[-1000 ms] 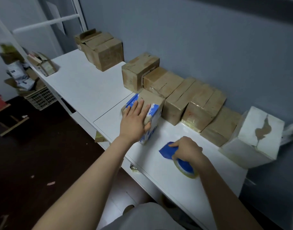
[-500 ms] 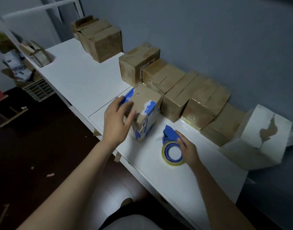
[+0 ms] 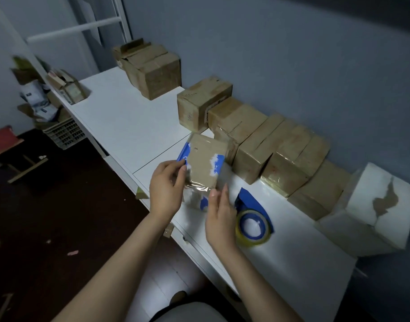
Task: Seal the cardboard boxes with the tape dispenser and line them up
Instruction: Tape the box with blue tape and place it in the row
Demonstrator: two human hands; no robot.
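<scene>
There is one view only, from a wide-angle camera worn on the person's head, facing forward and down. It looks from over the near edge of the desk (image 3: 120, 117), which crosses the picture slantwise from 10 o'clock to 4 o'clock. The left hand (image 3: 166, 189), the right hand (image 3: 220, 219) and the box (image 3: 206, 159) between them sit close under the lens near the middle, with the forearms coming in from 6 o'clock. The wall (image 3: 292, 66) fills 1 o'clock, and the dark floor (image 3: 48, 217) lies at 8 o'clock.
</scene>
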